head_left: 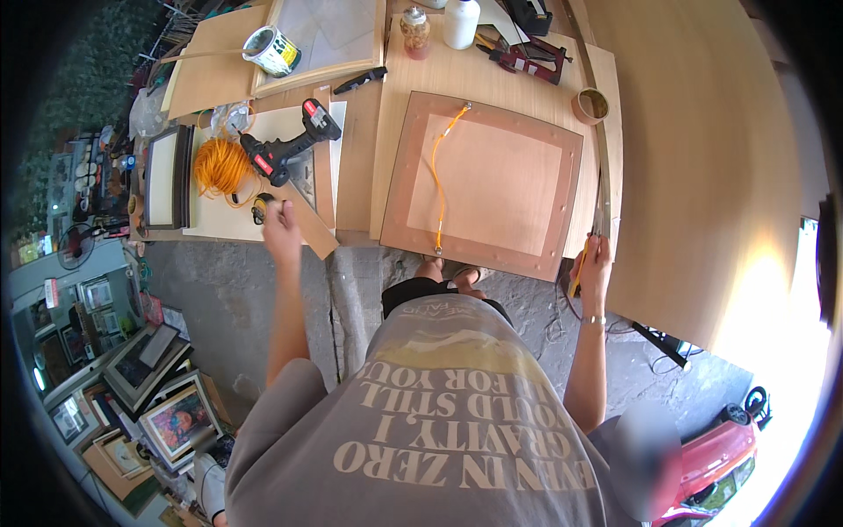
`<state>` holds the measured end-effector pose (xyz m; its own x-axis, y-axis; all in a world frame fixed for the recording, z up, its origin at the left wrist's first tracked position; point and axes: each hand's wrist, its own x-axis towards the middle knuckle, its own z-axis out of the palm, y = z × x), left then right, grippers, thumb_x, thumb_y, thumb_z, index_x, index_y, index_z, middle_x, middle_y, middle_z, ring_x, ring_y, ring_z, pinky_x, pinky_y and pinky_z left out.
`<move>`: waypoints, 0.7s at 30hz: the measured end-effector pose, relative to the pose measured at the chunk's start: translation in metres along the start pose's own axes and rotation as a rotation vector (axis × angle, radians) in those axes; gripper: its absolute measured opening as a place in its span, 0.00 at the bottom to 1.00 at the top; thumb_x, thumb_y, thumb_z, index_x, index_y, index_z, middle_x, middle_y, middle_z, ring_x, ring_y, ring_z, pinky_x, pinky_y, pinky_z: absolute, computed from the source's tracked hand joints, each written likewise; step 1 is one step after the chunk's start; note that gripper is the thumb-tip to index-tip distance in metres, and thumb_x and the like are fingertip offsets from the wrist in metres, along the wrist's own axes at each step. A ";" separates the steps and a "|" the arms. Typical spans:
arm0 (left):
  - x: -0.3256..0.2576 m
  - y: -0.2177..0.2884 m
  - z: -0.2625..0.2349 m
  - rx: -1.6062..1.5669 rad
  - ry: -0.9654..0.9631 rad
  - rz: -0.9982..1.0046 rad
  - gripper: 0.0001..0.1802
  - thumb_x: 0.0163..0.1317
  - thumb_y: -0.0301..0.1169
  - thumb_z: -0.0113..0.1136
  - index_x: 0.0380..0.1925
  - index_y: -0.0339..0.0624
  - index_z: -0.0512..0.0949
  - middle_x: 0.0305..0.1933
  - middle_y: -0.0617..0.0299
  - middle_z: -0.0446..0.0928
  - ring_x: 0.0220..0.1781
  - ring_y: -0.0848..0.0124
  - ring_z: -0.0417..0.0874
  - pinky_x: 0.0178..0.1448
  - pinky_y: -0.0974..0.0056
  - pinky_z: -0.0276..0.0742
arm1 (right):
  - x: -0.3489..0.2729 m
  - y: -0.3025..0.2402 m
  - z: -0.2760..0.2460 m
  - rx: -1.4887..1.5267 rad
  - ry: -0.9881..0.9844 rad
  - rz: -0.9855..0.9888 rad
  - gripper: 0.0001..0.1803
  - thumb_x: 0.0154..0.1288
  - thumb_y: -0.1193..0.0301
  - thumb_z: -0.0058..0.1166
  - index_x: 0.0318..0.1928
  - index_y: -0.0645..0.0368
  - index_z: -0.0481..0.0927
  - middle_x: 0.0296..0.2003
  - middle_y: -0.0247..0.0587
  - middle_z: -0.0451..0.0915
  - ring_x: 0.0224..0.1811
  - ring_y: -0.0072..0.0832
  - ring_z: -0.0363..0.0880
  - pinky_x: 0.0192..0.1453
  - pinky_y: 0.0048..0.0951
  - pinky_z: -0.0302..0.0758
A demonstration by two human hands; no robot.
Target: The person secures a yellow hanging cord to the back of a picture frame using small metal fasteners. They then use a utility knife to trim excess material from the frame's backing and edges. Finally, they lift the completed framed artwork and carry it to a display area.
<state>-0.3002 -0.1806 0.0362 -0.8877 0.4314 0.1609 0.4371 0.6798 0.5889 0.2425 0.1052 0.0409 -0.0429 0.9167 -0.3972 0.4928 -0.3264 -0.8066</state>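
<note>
My left hand [281,230], slightly blurred, is closed at the table's front edge, its fingers on a small black-and-yellow tape measure [261,208]. Out to the right, my right hand [596,260] is wrapped round a yellow-handled tool that looks like pliers [576,274]; the fingers hide part of it. Between the hands a picture frame lies face down, its brown backing board [500,184] edged with a taped border. An orange cord [435,176] runs slackly across the backing between two small metal fixings. A black cordless drill [290,145] lies beyond my left hand.
Beside the drill is a coil of orange cord [221,167]. A paint tub [271,51], white bottle [461,24], glass jar [415,33], red staple gun [531,60] and tape roll [590,106] stand farther back. A large wooden panel [702,158] rises at right. Framed pictures [180,417] are stacked lower left.
</note>
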 end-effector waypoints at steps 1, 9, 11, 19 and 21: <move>0.025 -0.010 -0.001 0.080 0.165 0.223 0.17 0.65 0.40 0.69 0.40 0.37 0.76 0.33 0.54 0.78 0.35 0.57 0.79 0.41 0.53 0.74 | 0.017 0.002 0.004 -0.076 0.013 0.007 0.14 0.80 0.63 0.43 0.55 0.59 0.70 0.23 0.45 0.78 0.17 0.35 0.79 0.18 0.37 0.73; 0.074 -0.025 -0.008 0.266 0.131 0.242 0.17 0.65 0.37 0.67 0.26 0.36 0.75 0.29 0.52 0.75 0.34 0.52 0.79 0.40 0.49 0.71 | 0.132 -0.003 0.034 -0.712 0.238 -0.348 0.30 0.73 0.70 0.47 0.71 0.65 0.58 0.61 0.75 0.69 0.59 0.68 0.73 0.60 0.59 0.73; 0.058 -0.013 0.005 0.183 0.098 0.256 0.18 0.66 0.37 0.66 0.23 0.37 0.74 0.27 0.54 0.75 0.31 0.54 0.78 0.38 0.50 0.70 | 0.143 -0.013 0.036 -0.712 0.347 -0.380 0.28 0.75 0.67 0.50 0.69 0.66 0.64 0.58 0.66 0.71 0.61 0.63 0.72 0.63 0.54 0.72; -0.021 0.089 0.091 -0.131 -0.320 0.479 0.21 0.66 0.38 0.65 0.54 0.38 0.77 0.56 0.45 0.77 0.61 0.47 0.76 0.65 0.49 0.72 | 0.155 -0.026 0.046 -0.402 0.169 -0.257 0.13 0.68 0.64 0.61 0.41 0.62 0.86 0.27 0.44 0.87 0.29 0.38 0.86 0.36 0.40 0.82; -0.031 0.112 0.115 -0.061 -0.343 0.526 0.34 0.65 0.40 0.66 0.68 0.37 0.67 0.67 0.42 0.71 0.69 0.43 0.69 0.72 0.46 0.66 | 0.168 -0.033 0.051 -0.352 0.047 -0.099 0.13 0.68 0.64 0.62 0.43 0.62 0.86 0.27 0.44 0.86 0.27 0.34 0.86 0.32 0.37 0.81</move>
<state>-0.2076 -0.0494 0.0062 -0.4550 0.8714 0.1836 0.7842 0.2943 0.5463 0.1744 0.2588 -0.0216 -0.0695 0.9521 -0.2977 0.7577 -0.1437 -0.6366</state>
